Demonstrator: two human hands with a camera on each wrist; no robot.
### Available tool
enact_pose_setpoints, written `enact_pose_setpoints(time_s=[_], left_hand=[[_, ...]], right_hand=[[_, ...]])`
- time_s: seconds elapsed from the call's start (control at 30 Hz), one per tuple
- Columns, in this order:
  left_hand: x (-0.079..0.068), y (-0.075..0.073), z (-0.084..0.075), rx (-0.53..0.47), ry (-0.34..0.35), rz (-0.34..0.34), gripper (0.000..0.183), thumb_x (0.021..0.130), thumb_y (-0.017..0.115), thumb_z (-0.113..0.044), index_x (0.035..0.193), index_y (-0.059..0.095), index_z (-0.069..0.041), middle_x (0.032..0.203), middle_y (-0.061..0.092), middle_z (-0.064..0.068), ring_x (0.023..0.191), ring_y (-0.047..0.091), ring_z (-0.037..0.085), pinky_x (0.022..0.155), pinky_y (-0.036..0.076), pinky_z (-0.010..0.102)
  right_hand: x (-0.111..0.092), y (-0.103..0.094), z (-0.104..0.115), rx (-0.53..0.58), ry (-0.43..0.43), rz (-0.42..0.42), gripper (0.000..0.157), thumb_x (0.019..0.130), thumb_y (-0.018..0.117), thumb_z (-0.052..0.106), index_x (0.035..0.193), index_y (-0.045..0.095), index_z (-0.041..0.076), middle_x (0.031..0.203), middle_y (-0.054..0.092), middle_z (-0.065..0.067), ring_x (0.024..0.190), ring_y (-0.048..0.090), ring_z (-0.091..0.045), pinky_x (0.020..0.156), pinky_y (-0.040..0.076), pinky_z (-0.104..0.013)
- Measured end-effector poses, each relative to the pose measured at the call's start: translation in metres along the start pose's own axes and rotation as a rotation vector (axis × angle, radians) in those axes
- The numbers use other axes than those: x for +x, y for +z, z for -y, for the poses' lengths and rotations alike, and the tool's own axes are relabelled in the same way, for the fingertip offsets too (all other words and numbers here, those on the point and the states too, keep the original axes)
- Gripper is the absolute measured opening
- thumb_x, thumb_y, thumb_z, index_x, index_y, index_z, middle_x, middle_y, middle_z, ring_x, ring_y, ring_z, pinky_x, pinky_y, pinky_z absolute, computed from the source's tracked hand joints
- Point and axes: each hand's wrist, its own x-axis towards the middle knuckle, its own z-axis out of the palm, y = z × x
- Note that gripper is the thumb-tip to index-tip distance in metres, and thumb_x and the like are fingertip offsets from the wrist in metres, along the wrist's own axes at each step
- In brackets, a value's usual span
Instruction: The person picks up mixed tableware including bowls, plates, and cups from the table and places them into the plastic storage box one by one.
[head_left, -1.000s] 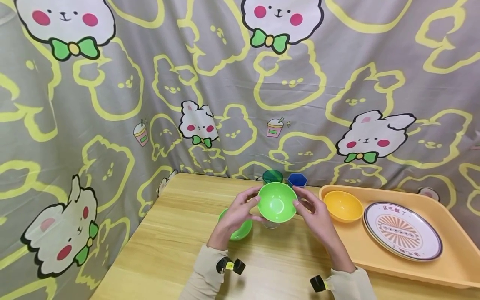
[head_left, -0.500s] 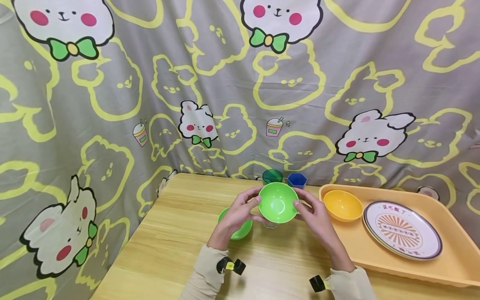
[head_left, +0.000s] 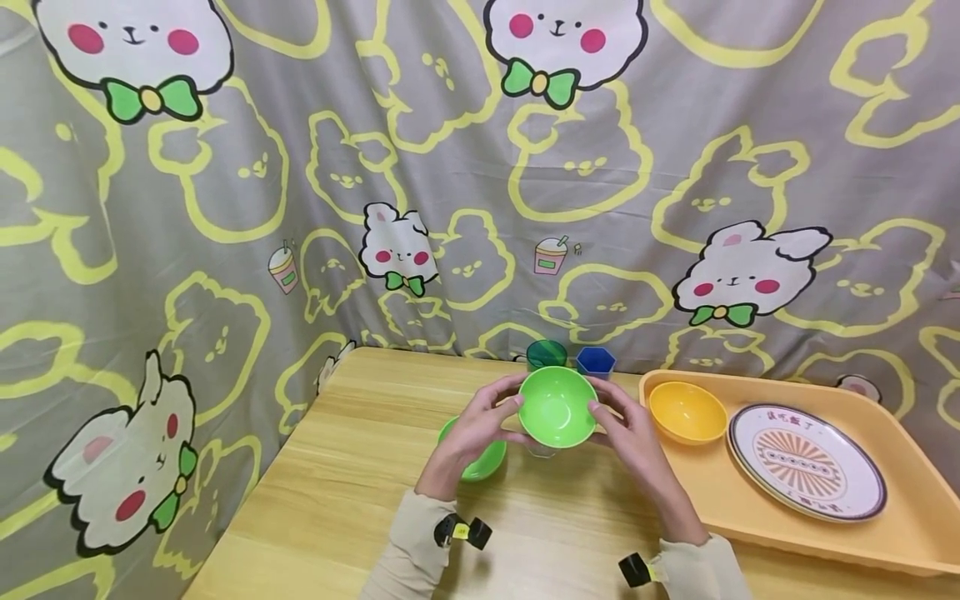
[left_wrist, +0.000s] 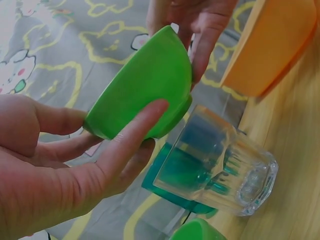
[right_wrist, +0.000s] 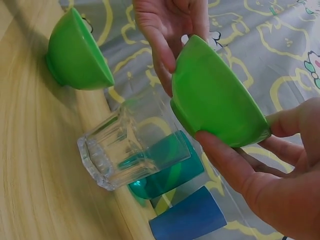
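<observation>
Both hands hold one green bowl [head_left: 558, 408] up over the table, its inside tilted toward the head camera. My left hand [head_left: 480, 418] grips the left side, thumb at the rim and other fingers against the outer wall, as the bowl [left_wrist: 142, 87] shows in the left wrist view. On the opposite side my right hand [head_left: 627, 423] pinches the rim the same way. Beneath the held bowl stands a clear glass tumbler [right_wrist: 132, 142], mostly hidden from the head view. A second green bowl [right_wrist: 77, 52] sits on the table to the left, partly behind my left hand.
A teal cup [head_left: 545, 353] and a blue hexagonal cup [head_left: 595, 361] stand at the table's back edge by the patterned curtain [head_left: 465, 167]. On the right, an orange tray [head_left: 911, 500] holds a yellow bowl [head_left: 686, 412] and stacked oval plates [head_left: 806, 461]. Bare wood table [head_left: 322, 483] extends left.
The held green bowl has shifted very slightly to the right and down. Both hands keep the same grip on it, and everything else stays in place.
</observation>
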Motion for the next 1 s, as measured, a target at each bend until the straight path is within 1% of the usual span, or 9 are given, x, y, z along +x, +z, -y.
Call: enact_pose_setpoints(time_s=[0.1,0.17,0.3,0.5,0.57,0.67,0.8,0.87,1.0], left_hand=[[0.002,0.000,0.000,0.025,0.002,0.013,0.046,0.109,0.046,-0.010,0.154,0.043,-0.005,0.149,0.043,0.021,0.126,0.054,0.036,0.084,0.062,0.049],[0.002,0.000,-0.001,0.049,0.003,0.021,0.045,0.109,0.047,-0.010,0.154,0.044,-0.007,0.151,0.043,0.021,0.126,0.055,0.035,0.087,0.060,0.052],[0.000,0.000,-0.003,0.075,0.017,0.049,0.045,0.109,0.046,-0.010,0.154,0.044,-0.007,0.153,0.041,0.022,0.128,0.054,0.036,0.095,0.055,0.059],[-0.002,-0.001,-0.005,0.071,0.041,0.087,0.044,0.109,0.047,-0.005,0.152,0.043,-0.003,0.147,0.045,0.026,0.126,0.056,0.034,0.097,0.056,0.050],[-0.003,-0.003,-0.006,0.083,0.055,0.097,0.043,0.109,0.046,-0.004,0.151,0.043,0.001,0.146,0.045,0.030,0.126,0.055,0.035,0.098,0.055,0.051],[-0.006,-0.009,-0.006,0.117,0.063,0.095,0.040,0.109,0.045,-0.004,0.149,0.046,0.002,0.143,0.049,0.029,0.127,0.054,0.038,0.100,0.053,0.054],[-0.007,-0.016,-0.006,0.178,0.058,0.073,0.036,0.110,0.045,-0.006,0.144,0.052,-0.002,0.139,0.056,0.024,0.126,0.054,0.043,0.100,0.054,0.055],[-0.007,-0.018,-0.007,0.217,0.061,0.063,0.035,0.110,0.045,-0.006,0.144,0.053,-0.002,0.138,0.057,0.023,0.127,0.053,0.045,0.100,0.053,0.055],[-0.007,-0.023,-0.008,0.317,0.089,0.046,0.036,0.109,0.045,-0.006,0.143,0.053,0.003,0.137,0.059,0.022,0.129,0.052,0.046,0.103,0.052,0.053]], right_hand=[[-0.001,-0.003,0.001,-0.013,0.008,-0.006,0.044,0.108,0.055,0.017,0.149,0.050,0.002,0.140,0.051,-0.025,0.102,0.068,-0.013,0.081,0.063,-0.039],[-0.001,-0.004,0.002,-0.022,0.014,-0.008,0.044,0.108,0.054,0.016,0.149,0.050,0.002,0.140,0.051,-0.025,0.103,0.068,-0.015,0.081,0.063,-0.039],[-0.001,-0.007,0.005,-0.046,0.028,-0.013,0.043,0.108,0.054,0.016,0.149,0.050,0.002,0.140,0.052,-0.026,0.104,0.068,-0.017,0.081,0.063,-0.039],[-0.001,-0.015,0.014,-0.090,0.047,-0.063,0.041,0.108,0.054,0.014,0.146,0.052,-0.001,0.140,0.053,-0.029,0.098,0.068,-0.010,0.077,0.063,-0.036],[0.000,-0.019,0.016,-0.112,0.034,-0.073,0.040,0.107,0.055,0.013,0.145,0.053,-0.001,0.138,0.055,-0.029,0.096,0.069,-0.011,0.075,0.064,-0.037],[0.000,-0.027,0.018,-0.169,0.009,-0.075,0.039,0.107,0.055,0.014,0.144,0.054,-0.001,0.136,0.056,-0.030,0.100,0.070,-0.020,0.074,0.064,-0.039],[-0.001,-0.039,0.021,-0.235,-0.008,-0.073,0.041,0.107,0.054,0.015,0.144,0.053,-0.003,0.136,0.055,-0.032,0.105,0.069,-0.034,0.073,0.064,-0.037],[-0.001,-0.045,0.024,-0.255,-0.009,-0.072,0.042,0.108,0.054,0.016,0.144,0.052,-0.004,0.136,0.054,-0.032,0.107,0.068,-0.037,0.072,0.064,-0.036],[-0.001,-0.053,0.028,-0.285,0.000,-0.069,0.042,0.107,0.054,0.016,0.144,0.052,-0.004,0.136,0.054,-0.033,0.108,0.067,-0.036,0.073,0.064,-0.038]])
